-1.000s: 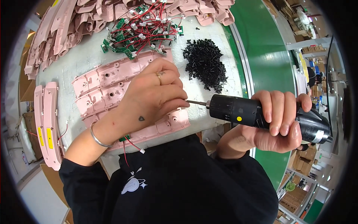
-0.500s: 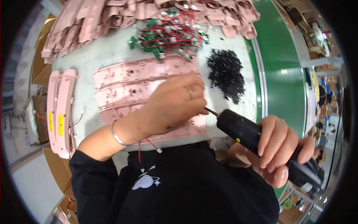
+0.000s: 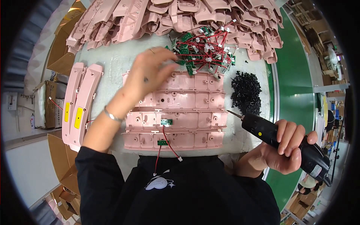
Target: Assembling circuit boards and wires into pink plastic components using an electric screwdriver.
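My left hand (image 3: 144, 73) is over the far left part of a row of pink plastic shells (image 3: 183, 100), fingers apart and pointing at a heap of small green circuit boards (image 3: 186, 50) with red wires. Nothing shows in its grasp. An electric screwdriver (image 3: 262, 129), black with a yellow dot, is gripped in my right hand (image 3: 287, 146); its bit points left, close to the shells' right edge. In the two nearest shells lie a circuit board (image 3: 166, 122) and another circuit board (image 3: 162, 143), each with a red lead and white plug.
Small black screws (image 3: 245, 93) form a pile right of the shells. More pink shells (image 3: 123, 20) are heaped along the far edge. At the left lie two long pink pieces (image 3: 84, 108) with yellow stickers. A green surface (image 3: 296, 93) borders the table at the right.
My left hand has moved from the right part of the shells to the far left, near the circuit boards, and its fingers have spread. The screwdriver bit is no longer beside it. The view has shifted.
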{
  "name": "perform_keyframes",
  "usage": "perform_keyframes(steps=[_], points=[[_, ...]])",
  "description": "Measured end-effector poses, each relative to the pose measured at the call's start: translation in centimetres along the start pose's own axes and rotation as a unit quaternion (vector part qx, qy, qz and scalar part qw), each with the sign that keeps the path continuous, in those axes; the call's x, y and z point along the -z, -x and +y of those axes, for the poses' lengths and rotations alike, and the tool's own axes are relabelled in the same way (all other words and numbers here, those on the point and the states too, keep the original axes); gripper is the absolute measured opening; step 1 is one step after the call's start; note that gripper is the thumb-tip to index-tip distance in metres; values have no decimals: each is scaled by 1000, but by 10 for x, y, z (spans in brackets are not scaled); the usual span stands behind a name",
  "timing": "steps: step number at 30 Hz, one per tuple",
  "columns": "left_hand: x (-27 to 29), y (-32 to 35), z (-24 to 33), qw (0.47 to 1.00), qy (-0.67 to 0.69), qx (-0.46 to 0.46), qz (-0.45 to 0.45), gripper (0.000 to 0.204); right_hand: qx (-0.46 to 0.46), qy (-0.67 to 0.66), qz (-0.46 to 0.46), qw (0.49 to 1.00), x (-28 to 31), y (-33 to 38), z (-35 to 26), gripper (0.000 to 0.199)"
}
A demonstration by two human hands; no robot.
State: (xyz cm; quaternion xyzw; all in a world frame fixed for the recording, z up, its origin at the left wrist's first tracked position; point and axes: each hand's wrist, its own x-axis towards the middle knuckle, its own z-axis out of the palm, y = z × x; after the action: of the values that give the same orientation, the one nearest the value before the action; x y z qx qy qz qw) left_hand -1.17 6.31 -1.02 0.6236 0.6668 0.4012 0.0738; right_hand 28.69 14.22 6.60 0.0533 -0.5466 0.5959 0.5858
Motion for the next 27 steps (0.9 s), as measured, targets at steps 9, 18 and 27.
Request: perform_keyframes(steps=[9, 18, 27], points=[[-6, -22, -40, 992, -72, 93, -55, 32, 1, 18, 34, 999, 1, 3, -1, 32], [-17, -21, -32, 965, 127, 216, 76, 18, -10, 30, 76, 997, -2, 4, 4, 34], [0, -48, 4, 948, -149, -140, 245, 24, -18, 26, 39, 999, 8, 3, -1, 31]])
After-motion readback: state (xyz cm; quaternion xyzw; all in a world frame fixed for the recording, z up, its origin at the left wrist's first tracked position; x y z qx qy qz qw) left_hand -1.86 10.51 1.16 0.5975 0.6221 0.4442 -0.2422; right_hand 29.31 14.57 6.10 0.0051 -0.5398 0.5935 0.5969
